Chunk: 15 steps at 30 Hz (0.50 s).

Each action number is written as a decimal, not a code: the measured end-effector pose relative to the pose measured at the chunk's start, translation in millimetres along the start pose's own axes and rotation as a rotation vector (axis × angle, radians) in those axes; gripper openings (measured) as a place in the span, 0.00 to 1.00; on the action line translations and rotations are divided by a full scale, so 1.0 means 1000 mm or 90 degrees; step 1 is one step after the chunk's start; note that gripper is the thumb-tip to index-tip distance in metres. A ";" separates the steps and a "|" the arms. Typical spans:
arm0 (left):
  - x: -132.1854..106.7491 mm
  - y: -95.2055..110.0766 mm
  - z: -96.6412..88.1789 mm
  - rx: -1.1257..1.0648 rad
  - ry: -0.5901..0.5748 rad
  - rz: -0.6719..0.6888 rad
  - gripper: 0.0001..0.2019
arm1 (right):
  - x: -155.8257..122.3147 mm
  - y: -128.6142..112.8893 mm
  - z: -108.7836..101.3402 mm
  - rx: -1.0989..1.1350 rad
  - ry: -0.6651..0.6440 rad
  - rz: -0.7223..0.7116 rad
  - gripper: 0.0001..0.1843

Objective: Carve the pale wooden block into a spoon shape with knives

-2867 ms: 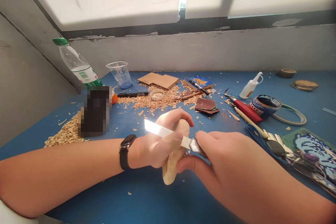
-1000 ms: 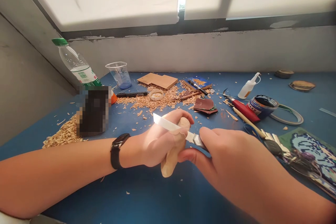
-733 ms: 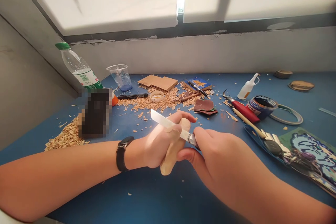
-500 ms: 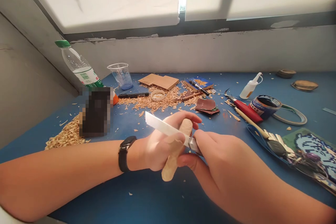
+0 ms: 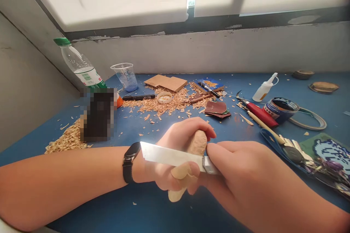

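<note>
My left hand (image 5: 175, 142), with a dark band on its wrist, is closed around a small pale piece of carved wood (image 5: 199, 142). The wood's rounded upper end shows near the fingertips, and its lower end sticks out below the thumb. My right hand (image 5: 237, 171) grips the handle of a carving knife (image 5: 172, 154), most of the handle being hidden in the fist. The straight, shiny blade points left and lies across the middle of the wood, over my left hand. Where exactly the edge meets the wood cannot be made out.
Wood shavings (image 5: 175, 103) lie around flat boards (image 5: 165, 82) and folded sandpaper (image 5: 217, 108). On the left stand a bottle (image 5: 89, 74) and a plastic cup (image 5: 125, 76). To the right are a red-handled hook knife (image 5: 259, 114), a tape roll (image 5: 281, 107) and a glue bottle (image 5: 264, 89).
The knife has come down and toward me along the wood, its blade now more level. Both hands have shifted slightly, and the wood's upper end sits lower.
</note>
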State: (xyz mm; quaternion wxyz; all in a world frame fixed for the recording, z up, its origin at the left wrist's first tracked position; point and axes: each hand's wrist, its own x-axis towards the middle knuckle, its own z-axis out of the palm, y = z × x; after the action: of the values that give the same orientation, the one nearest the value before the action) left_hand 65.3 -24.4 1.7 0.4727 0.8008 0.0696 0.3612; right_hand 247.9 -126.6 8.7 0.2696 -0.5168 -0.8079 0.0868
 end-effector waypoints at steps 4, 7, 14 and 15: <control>-0.003 -0.003 0.005 -0.099 0.014 -0.069 0.25 | 0.000 0.002 0.002 -0.042 0.033 0.007 0.16; -0.005 -0.002 0.007 -0.215 -0.026 -0.109 0.23 | 0.000 0.002 0.006 -0.109 0.085 -0.006 0.15; -0.008 0.000 0.006 -0.108 0.040 -0.158 0.26 | 0.000 0.000 0.009 -0.281 0.159 -0.003 0.24; -0.009 0.000 0.006 -0.103 0.055 -0.172 0.25 | 0.000 0.000 0.008 -0.300 0.163 0.005 0.26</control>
State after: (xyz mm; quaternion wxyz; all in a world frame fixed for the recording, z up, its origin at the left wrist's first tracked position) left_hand 63.1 -32.5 -4.5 0.5766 0.7270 0.1674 0.3332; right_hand 243.3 -125.2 1.7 0.2417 -0.5754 -0.7629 -0.1684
